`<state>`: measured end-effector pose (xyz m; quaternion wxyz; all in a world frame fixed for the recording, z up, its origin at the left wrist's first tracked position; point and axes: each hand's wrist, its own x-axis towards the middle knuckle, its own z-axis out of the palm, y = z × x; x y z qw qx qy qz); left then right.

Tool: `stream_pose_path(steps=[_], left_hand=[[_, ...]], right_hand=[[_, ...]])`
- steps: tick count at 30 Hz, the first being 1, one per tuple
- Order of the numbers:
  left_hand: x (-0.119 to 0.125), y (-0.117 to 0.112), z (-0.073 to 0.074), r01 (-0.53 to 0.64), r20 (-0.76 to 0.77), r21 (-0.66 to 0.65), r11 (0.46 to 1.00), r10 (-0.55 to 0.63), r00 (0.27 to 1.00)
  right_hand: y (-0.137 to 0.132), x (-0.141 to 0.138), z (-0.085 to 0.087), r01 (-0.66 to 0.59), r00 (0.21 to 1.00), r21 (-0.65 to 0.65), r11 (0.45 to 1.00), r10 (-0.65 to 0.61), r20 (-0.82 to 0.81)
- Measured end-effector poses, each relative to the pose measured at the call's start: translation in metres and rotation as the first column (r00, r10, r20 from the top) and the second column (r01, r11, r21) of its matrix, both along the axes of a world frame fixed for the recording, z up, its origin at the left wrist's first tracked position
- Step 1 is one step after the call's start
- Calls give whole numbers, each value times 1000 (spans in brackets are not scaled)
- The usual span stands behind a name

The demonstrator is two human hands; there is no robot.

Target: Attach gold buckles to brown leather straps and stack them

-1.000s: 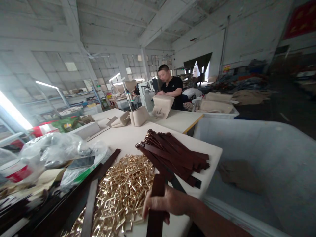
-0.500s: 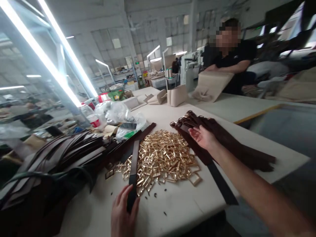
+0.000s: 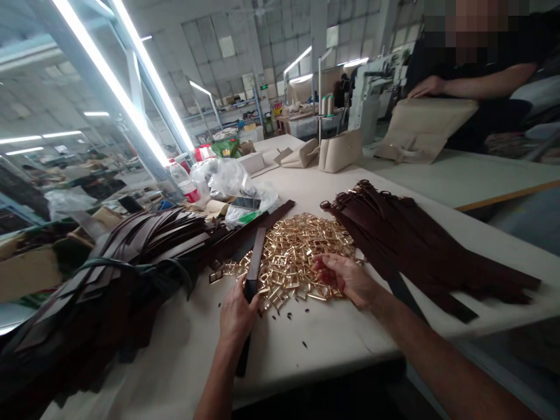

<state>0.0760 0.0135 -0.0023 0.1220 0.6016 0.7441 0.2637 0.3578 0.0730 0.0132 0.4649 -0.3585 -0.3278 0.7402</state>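
Left hand [image 3: 238, 315]: fingers closed round strap [image 3: 256, 262] at 12 o'clock on surface [image 3: 324, 338]. Right hand [image 3: 350, 280]: fingers curled in buckles [image 3: 297, 251], grip unclear. Ringed straps [image 3: 415, 239] at 2; bigger bare heap [image 3: 131, 256] at 9 looks undone.

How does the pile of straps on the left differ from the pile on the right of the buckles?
The left pile is bigger and loosely heaped, with straps crossing; the right pile is smaller and lies flat, fanned out. A dark green band loops over the left pile; the right pile shows none. Both are dark brown straps on the white table, beside the gold buckles.
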Motion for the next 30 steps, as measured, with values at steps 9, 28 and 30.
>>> stream_pose_path(steps=[9,28,30], left_hand=[[21,-18,12,-79,749,87,993,-12,663],[69,-76,8,81,996,14,997,-21,91],[71,-79,7,93,989,-63,994,50,140]], right_hand=[[-22,-88,-14,-204,974,-10,979,202,-99],[-122,5,30,-743,15,367,559,-535,845],[-129,5,25,-728,45,367,578,-495,868]])
